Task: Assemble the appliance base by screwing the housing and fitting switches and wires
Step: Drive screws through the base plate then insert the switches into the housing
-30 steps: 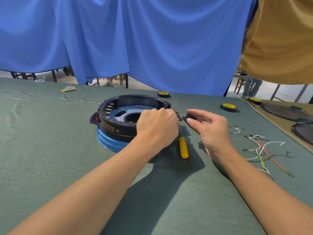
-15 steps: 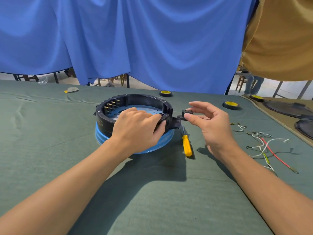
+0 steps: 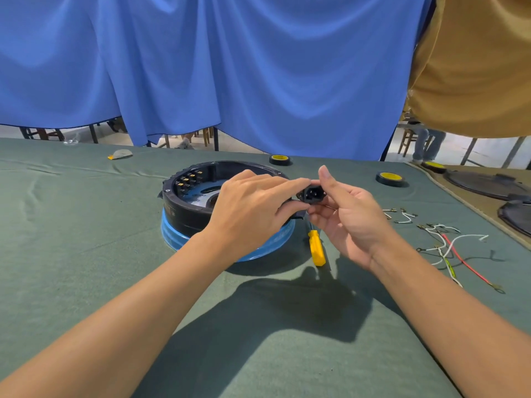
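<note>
The green-clothed worktop (image 3: pixel 86 254) runs wide to the left of the work and toward the near side. Its far edge lies under a blue curtain (image 3: pixel 258 67), and its right edge meets a tan mat (image 3: pixel 465 202) bearing two dark round lids (image 3: pixel 488 182). Mid-worktop, the black ring housing (image 3: pixel 184 208) sits on its blue base (image 3: pixel 172 234), open at the top, with a row of brass terminals (image 3: pixel 186 179) along its inner wall. Just above its right rim, the left hand (image 3: pixel 253 214) pinches a small black socket (image 3: pixel 311 194) between finger and thumb, while the right hand (image 3: pixel 350 219) grips it from the other side. One yellow-handled screwdriver (image 3: pixel 316 248) lies beneath the hands. Right of that lies a tangle of wires (image 3: pixel 448 248), mostly white, with one red. Three tape rolls (image 3: pixel 389 178) sit along the back.
</note>
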{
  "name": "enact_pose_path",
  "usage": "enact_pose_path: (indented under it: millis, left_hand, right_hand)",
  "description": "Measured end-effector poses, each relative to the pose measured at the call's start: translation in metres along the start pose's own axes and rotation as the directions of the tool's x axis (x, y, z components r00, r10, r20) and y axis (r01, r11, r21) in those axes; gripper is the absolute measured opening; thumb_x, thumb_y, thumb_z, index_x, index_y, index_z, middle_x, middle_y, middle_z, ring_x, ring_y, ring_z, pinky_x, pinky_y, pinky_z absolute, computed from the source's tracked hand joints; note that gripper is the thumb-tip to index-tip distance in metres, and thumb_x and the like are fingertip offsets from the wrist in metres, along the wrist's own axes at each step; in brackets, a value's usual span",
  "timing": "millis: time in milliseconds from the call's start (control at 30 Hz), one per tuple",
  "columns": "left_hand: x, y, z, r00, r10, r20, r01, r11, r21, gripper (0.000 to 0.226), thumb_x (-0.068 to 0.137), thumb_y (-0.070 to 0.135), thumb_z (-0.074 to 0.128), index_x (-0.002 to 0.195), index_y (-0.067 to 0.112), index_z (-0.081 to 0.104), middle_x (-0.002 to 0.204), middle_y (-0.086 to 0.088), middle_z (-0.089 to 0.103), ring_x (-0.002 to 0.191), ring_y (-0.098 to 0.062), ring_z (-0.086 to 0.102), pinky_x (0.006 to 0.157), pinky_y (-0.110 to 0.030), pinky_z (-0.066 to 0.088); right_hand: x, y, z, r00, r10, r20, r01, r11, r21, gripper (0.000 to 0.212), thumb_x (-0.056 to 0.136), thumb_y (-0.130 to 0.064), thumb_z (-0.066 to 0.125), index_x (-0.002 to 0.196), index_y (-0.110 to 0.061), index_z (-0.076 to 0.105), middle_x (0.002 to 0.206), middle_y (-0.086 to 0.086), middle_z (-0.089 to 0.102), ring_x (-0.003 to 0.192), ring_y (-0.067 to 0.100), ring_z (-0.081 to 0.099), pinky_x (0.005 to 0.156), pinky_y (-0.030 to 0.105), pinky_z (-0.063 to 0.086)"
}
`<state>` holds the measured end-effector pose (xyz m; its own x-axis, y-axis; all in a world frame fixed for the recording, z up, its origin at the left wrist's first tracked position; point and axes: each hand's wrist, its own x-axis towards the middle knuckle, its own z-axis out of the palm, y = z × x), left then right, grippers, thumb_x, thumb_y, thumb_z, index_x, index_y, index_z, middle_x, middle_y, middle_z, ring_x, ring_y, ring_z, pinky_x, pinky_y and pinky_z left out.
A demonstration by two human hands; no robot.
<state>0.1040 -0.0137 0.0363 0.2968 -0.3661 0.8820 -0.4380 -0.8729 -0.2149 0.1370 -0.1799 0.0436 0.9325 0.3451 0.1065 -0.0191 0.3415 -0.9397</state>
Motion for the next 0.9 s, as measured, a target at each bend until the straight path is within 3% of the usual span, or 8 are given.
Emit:
enact_pose_path:
  millis: [133,267,400,500,567,633,800,900]
  left_hand:
    - [0.002,0.002,0.002,0.999,-0.011,-0.043,0.021,0.975,0.223,0.024,0.093,0.031,0.065,0.079,0.013,0.074,0.065,0.003,0.07,0.058,-0.019,0.066,0.048,-0.035,0.047]
    - [0.006,0.003,0.007,0.999,0.031,-0.026,-0.019,0.928,0.371,0.014,0.09,0.02,0.065,0.08,0.015,0.073,0.066,0.003,0.069,0.058,-0.02,0.065,0.048,-0.035,0.046]
    - [0.009,0.005,0.01,0.998,0.048,-0.034,-0.035,0.949,0.314,0.015,0.091,0.028,0.067,0.087,0.017,0.077,0.073,0.005,0.071,0.062,-0.018,0.065,0.049,-0.035,0.048]
    - [0.018,-0.001,0.004,0.983,-0.049,0.178,0.03,0.994,0.103,0.018,0.09,0.034,0.067,0.1,0.022,0.077,0.092,0.005,0.074,0.08,-0.021,0.069,0.059,-0.037,0.053]
    - [0.033,-0.013,-0.001,0.888,-0.22,0.403,0.239,0.971,0.003,0.028,0.09,0.04,0.066,0.118,0.036,0.07,0.107,0.013,0.072,0.099,-0.018,0.065,0.074,-0.035,0.052]
    - [0.046,-0.027,-0.003,0.772,-0.362,0.523,0.432,0.902,-0.014,0.03,0.091,0.041,0.065,0.121,0.039,0.067,0.101,0.016,0.071,0.103,-0.017,0.061,0.084,-0.035,0.05]
    - [0.052,-0.038,0.008,0.571,-0.559,0.602,0.716,0.697,-0.032,0.019,0.096,0.032,0.06,0.102,0.024,0.076,0.094,-0.002,0.073,0.094,-0.025,0.064,0.089,-0.046,0.054]
    - [0.044,-0.041,0.015,0.479,-0.574,0.664,0.814,0.574,-0.09,0.026,0.101,0.03,0.052,0.104,0.016,0.073,0.097,-0.005,0.074,0.088,-0.023,0.069,0.084,-0.045,0.058]
  right_hand:
    - [0.0,0.001,0.007,0.999,-0.003,-0.054,-0.006,0.989,-0.15,0.042,0.084,-0.04,0.068,0.102,-0.002,0.07,0.09,0.016,0.071,0.072,0.022,0.065,0.062,0.027,0.055]
    - [0.0,0.002,0.012,0.992,-0.061,-0.112,0.052,0.995,-0.086,0.047,0.071,-0.036,0.077,0.103,-0.003,0.069,0.085,0.015,0.074,0.076,0.026,0.07,0.07,0.035,0.059]
    - [0.008,0.001,0.011,0.994,-0.022,-0.112,0.023,1.0,0.01,0.025,0.087,-0.023,0.07,0.1,-0.001,0.072,0.088,0.012,0.074,0.076,0.023,0.068,0.073,0.033,0.058]
    - [0.014,-0.004,0.009,0.988,0.014,-0.151,-0.007,0.999,0.046,0.017,0.088,-0.013,0.069,0.098,0.0,0.07,0.084,0.012,0.073,0.072,0.022,0.068,0.066,0.029,0.059]
    - [0.021,-0.014,0.006,0.987,0.006,-0.16,0.005,0.998,0.068,0.01,0.089,-0.007,0.066,0.095,0.001,0.068,0.079,0.012,0.071,0.069,0.021,0.067,0.067,0.029,0.061]
    - [0.029,-0.024,0.006,0.992,0.005,-0.127,-0.001,0.999,0.036,0.008,0.09,-0.004,0.064,0.094,0.002,0.066,0.077,0.012,0.071,0.069,0.021,0.068,0.071,0.03,0.061]
    - [0.048,-0.029,0.02,0.998,0.009,-0.061,-0.024,0.968,-0.248,0.014,0.089,-0.001,0.066,0.1,0.008,0.065,0.087,0.02,0.07,0.075,0.026,0.07,0.068,0.029,0.061]
    - [0.056,-0.024,0.023,0.993,-0.02,-0.116,-0.035,0.89,-0.455,0.01,0.085,-0.011,0.073,0.086,-0.002,0.07,0.071,0.008,0.072,0.066,0.019,0.07,0.062,0.024,0.059]
